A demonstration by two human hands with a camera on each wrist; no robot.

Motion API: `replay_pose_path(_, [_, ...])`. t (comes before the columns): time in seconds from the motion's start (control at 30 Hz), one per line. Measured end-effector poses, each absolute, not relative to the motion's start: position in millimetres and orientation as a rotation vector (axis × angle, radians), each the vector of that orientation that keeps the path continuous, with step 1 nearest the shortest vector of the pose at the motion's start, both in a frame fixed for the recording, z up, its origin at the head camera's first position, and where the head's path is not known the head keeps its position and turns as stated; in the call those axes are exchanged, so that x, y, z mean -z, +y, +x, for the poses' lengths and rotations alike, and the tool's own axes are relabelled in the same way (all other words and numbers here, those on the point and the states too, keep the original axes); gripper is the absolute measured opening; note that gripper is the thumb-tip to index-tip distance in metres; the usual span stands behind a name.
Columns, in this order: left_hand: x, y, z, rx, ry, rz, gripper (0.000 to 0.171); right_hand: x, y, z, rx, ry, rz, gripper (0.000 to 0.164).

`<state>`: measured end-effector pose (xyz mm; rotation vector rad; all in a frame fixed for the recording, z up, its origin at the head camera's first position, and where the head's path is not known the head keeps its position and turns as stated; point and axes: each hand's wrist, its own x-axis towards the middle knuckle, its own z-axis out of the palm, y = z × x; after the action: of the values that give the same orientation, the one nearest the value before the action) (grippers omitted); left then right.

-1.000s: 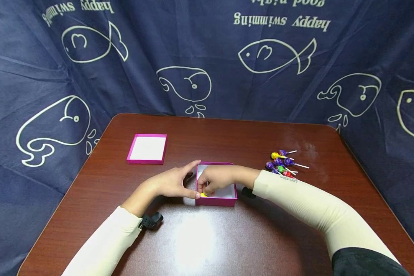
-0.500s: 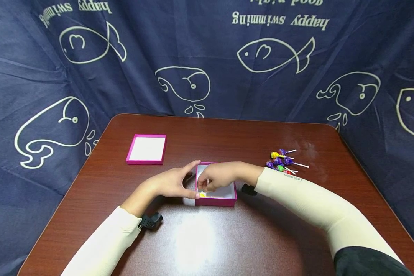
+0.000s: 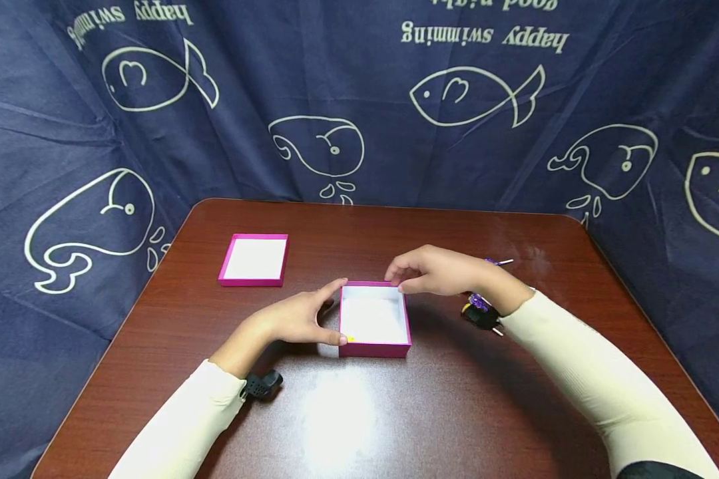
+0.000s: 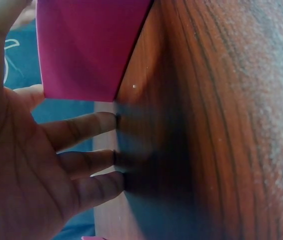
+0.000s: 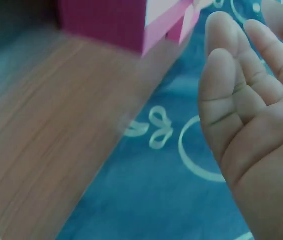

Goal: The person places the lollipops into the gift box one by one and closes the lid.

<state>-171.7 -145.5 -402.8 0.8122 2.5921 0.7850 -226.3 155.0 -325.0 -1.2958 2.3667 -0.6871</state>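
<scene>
A pink box (image 3: pixel 374 350) with a white inside stands without its lid at the middle of the table. A small yellow wrapped piece (image 3: pixel 351 339) shows in its near left corner, partly behind my left thumb. My left hand (image 3: pixel 296 318) spans the box's left side, thumb at the near corner and index finger at the far one. In the left wrist view, the other fingers (image 4: pixel 99 187) are stretched out down by the tabletop. Over the box's far right corner hovers my right hand (image 3: pixel 437 271), its fingers loosely bent and holding nothing, as the right wrist view also shows.
The pink lid (image 3: pixel 255 258) lies inside up at the back left. Lollipops (image 3: pixel 478 303) lie on the right, mostly hidden by my right forearm and the black wrist camera (image 3: pixel 482 319). A blue curtain (image 3: pixel 383 166) hangs behind the table's far edge.
My right hand has come up out of the box and moved right and away from me, leaving the yellow piece inside. The left hand has stayed at the box's side.
</scene>
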Motion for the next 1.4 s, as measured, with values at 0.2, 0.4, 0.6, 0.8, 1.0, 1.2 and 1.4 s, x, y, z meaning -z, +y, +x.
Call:
replay_pose_path(0.2, [403.1, -146.5, -172.0, -0.782, 2.594, 0.808, 0.113, 332.5, 200.3, -222.7, 0.625, 2.551, -1.171, 0.020])
replay_pose_path(0.4, [404.1, -147.6, -172.5, -0.768, 2.592, 0.799, 0.114, 341.3, 234.2, -214.8, 0.591, 2.613, -1.052, 0.020])
replay_pose_path(0.6, [404.1, -146.9, -172.7, -0.762, 2.600, 0.800, 0.115, 347.3, 254.6, -203.1, 0.527, 2.705, -1.069, 0.017])
replay_pose_path(0.8, [402.6, -146.0, -172.3, -0.775, 2.593, 0.798, 0.114, 363.5, 265.8, -194.2, 0.429, 2.810, -1.060, 0.015])
replay_pose_path(1.0, [403.0, -146.1, -171.8, -0.776, 2.590, 0.807, 0.113, 378.9, 270.5, -187.4, 0.399, 2.865, -1.065, 0.014])
replay_pose_path(1.2, [404.1, -146.0, -172.1, -0.781, 2.588, 0.813, 0.114, 386.3, 269.8, -186.6, 0.379, 2.901, -1.116, 0.015])
replay_pose_path(1.4, [403.1, -145.8, -173.3, -0.775, 2.592, 0.809, 0.114, 388.2, 266.9, -186.1, 0.326, 2.925, -1.116, 0.010])
